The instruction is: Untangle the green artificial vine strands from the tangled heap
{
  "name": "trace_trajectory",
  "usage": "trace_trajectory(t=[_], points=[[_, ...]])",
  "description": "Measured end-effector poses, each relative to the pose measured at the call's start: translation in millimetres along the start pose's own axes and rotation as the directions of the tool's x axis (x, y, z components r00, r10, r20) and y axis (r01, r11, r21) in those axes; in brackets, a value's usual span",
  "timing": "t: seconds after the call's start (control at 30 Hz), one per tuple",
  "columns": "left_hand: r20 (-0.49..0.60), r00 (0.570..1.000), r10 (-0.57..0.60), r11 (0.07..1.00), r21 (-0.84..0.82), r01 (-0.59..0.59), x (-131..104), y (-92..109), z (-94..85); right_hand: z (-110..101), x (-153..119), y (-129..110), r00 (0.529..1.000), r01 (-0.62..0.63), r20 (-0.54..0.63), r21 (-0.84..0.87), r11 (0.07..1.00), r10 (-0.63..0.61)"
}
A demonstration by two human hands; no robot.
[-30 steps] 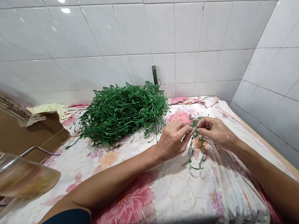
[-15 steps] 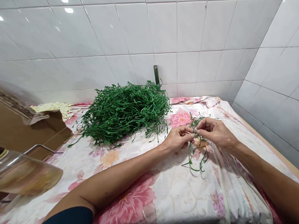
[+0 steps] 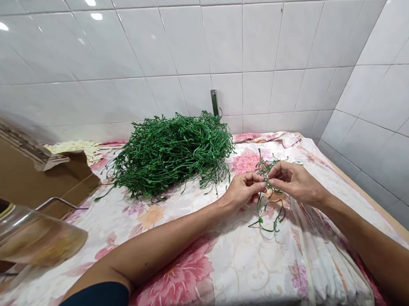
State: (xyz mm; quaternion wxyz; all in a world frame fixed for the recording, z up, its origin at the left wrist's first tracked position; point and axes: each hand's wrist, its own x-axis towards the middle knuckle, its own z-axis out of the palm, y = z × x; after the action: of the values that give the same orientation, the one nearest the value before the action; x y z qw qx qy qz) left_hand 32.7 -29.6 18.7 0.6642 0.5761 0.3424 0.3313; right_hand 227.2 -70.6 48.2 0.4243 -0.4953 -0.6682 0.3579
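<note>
My left hand [image 3: 244, 190] and my right hand [image 3: 292, 181] meet right of centre, each pinching a small tangle of green stems. Thin curled stems [image 3: 272, 229] hang below the fingertips onto the floral cloth, and more green sprigs [image 3: 263, 166] stick up behind them. Exactly where the stems join between the fingers is too small to make out. To the left, a big heap of green stems [image 3: 173, 152] lies on the cloth near the wall, touched by neither hand.
Floral cloth [image 3: 232, 271] covers the surface. At the left stand a cardboard box [image 3: 18, 164] and a clear jar [image 3: 39, 237] beside a bent metal rod [image 3: 57, 200]. Pale pieces [image 3: 75, 147] lie behind the box. A metal strip [image 3: 214, 102] rises against the tiled wall [image 3: 183, 39].
A green stem now stands up higher behind the fingers. Both hands stay in nearly the same place, still pinching. The view has shifted very slightly.
</note>
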Motion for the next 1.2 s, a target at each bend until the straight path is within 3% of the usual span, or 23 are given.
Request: trace_trajectory(t=[0.23, 0.4, 0.63, 0.8, 1.0, 1.2], points=[[0.033, 0.999, 0.034, 0.998, 0.05, -0.036, 3, -5, -2.6, 1, 0, 2, 1.0, 0.004, -0.025, -0.026, 1.0, -0.005], [-0.006, 0.997, 0.08, 0.995, 0.059, -0.079, 3, -3, -1.1, 0, 0, 5, 0.999, 0.007, -0.036, -0.077, 0.997, -0.01], [-0.084, 0.983, 0.166, 0.967, 0.207, -0.146, 2, -5, 0.9, 4, 0, 3, 0.999, 0.004, -0.048, -0.105, 0.994, -0.009], [-0.08, 0.936, 0.343, 0.864, 0.419, -0.281, 3, -12, -0.7, 8, 0, 7, 0.995, 0.021, -0.097, -0.17, 0.985, -0.038], [0.017, 0.863, 0.504, 0.67, 0.623, -0.404, -4, -14, 0.3, 16, -4, 12, 0.98, 0.07, -0.155, -0.335, 0.94, -0.128], [-0.047, 0.881, 0.471, 0.714, 0.606, -0.35, -4, -9, 2.2, 22, -7, 10, 0.96, 0.096, -0.203, -0.403, 0.91, -0.191]])
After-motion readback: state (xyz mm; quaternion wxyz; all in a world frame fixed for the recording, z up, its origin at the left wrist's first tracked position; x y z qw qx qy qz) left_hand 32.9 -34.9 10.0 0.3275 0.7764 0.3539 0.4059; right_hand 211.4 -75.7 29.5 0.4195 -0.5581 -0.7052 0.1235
